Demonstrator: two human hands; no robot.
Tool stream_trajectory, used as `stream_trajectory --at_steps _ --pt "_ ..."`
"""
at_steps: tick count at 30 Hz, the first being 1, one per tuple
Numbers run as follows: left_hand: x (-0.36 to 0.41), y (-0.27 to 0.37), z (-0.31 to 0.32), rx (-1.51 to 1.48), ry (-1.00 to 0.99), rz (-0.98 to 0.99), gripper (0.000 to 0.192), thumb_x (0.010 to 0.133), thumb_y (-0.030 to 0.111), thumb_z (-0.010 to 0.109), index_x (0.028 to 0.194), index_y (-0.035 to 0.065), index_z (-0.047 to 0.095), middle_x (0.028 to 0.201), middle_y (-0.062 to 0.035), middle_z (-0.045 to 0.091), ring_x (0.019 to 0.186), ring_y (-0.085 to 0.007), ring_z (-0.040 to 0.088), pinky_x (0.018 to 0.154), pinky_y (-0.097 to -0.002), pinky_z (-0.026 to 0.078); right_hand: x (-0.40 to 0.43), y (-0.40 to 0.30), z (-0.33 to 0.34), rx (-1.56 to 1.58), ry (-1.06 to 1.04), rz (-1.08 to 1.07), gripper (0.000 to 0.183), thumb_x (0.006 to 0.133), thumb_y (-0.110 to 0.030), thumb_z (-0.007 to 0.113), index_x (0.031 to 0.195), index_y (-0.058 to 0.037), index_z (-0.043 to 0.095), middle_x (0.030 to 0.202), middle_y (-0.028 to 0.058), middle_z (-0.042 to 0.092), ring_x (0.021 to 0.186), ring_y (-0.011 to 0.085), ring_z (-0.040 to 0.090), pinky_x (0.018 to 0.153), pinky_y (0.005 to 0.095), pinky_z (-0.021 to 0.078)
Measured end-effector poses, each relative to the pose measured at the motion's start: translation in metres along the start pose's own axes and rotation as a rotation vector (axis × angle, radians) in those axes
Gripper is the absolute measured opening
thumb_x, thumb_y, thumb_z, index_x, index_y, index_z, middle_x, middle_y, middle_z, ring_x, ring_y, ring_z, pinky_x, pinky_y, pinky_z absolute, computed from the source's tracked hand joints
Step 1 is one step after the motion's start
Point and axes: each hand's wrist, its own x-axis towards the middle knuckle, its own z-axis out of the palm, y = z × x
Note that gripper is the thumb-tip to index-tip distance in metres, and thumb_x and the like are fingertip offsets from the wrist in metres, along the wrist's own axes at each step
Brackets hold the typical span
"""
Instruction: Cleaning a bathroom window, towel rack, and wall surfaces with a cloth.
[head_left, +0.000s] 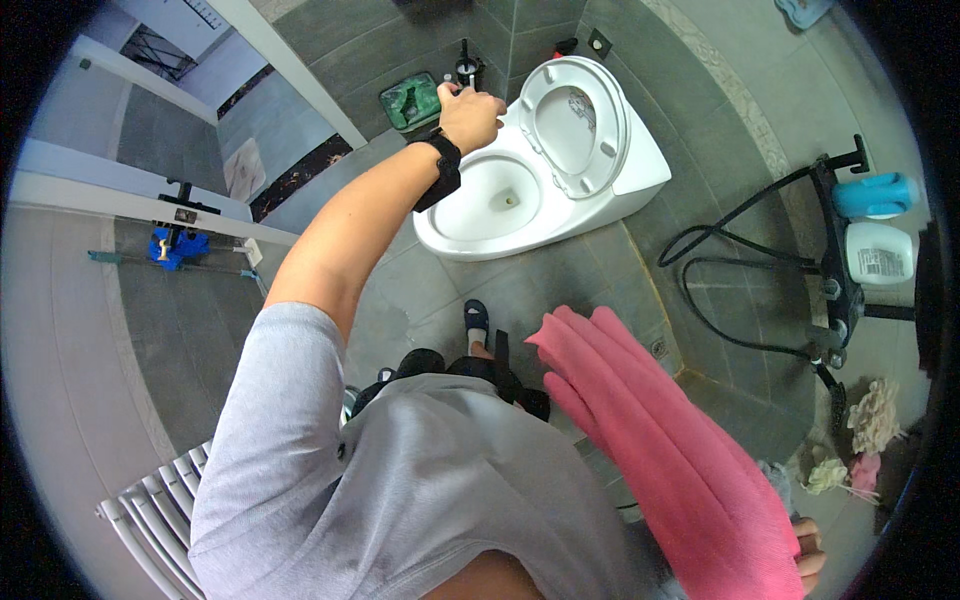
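Observation:
My left hand (471, 120), with a black band on its wrist, reaches out over the edge of a white toilet (517, 232) whose seat and lid are raised. Its fingers are bent near a toilet brush (464, 56) with a black handle; whether they grip anything is hidden. Beside the hand, a green plastic tray (411, 102) sits by the wall. At lower right, the fingers of my right hand (808, 556) curl at the edge of a long folded pink cloth (660, 442), which covers the rest of that hand and the forearm.
A doorway with a white frame (300, 82) opens at upper left. A white towel radiator (154, 510) stands at lower left. On the right wall are a black shower fixture (836, 262) with a looping hose (739, 214), a blue bottle (874, 196), a white bottle (879, 253) and bath puffs (874, 416).

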Motion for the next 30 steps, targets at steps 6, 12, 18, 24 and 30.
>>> stream_trajectory --at_steps 6,12,18,24,30 --pt "0.032 0.014 -0.025 0.082 -0.238 -0.075 0.021 0.081 0.018 0.061 0.100 0.0147 0.070 0.084 -0.0098 0.070 0.086 -0.0262 0.065 0.089 -0.0455 0.033 0.027 0.006 -0.020 -0.025 -0.002 -0.023 0.044 0.089 -0.031 0.061 0.112 0.0064 0.055 0.114 0.0148 0.057 0.108 0.0244 0.053 0.097 0.0331 0.0384" --pt "-0.002 0.040 -0.076 -0.500 -0.519 0.187 0.068 0.077 0.030 0.075 0.135 0.0078 0.047 0.126 -0.0220 0.056 0.114 -0.0333 0.055 0.100 -0.0396 0.042 0.046 -0.021 -0.030 -0.050 -0.109 -0.133 0.042 0.089 -0.030 0.061 0.110 0.0061 0.056 0.113 0.0144 0.058 0.106 0.0240 0.054 0.096 0.0326 0.0388" --pt "-0.140 0.114 -0.118 -1.045 -0.417 0.701 0.105 0.055 0.049 0.086 0.140 0.0091 0.039 0.143 -0.0177 0.038 0.130 -0.0390 0.038 0.107 -0.0463 0.033 0.051 -0.114 -0.056 -0.219 -0.246 -0.380 0.040 0.089 -0.029 0.060 0.108 0.0059 0.057 0.111 0.0141 0.058 0.104 0.0235 0.054 0.095 0.0321 0.0392" --pt "-0.259 0.057 -0.103 -1.051 -0.459 0.460 0.067 0.064 0.032 0.083 0.119 0.0050 0.058 0.119 -0.0132 0.062 0.119 -0.0298 0.053 0.107 -0.0510 0.033 0.089 -0.191 -0.018 -0.409 -0.319 -0.557 0.038 0.089 -0.029 0.060 0.106 0.0057 0.058 0.109 0.0137 0.059 0.103 0.0231 0.054 0.094 0.0317 0.0396" --pt "-0.454 -0.086 -0.202 -1.330 -0.311 -0.466 0.043 0.074 0.020 0.080 0.110 0.0039 0.063 0.101 -0.0097 0.069 0.095 -0.0119 0.061 0.085 -0.0284 0.050 0.161 -0.204 0.048 -0.468 -0.416 -0.589 0.036 0.089 -0.028 0.060 0.103 0.0054 0.059 0.107 0.0134 0.059 0.101 0.0227 0.055 0.093 0.0312 0.0400"
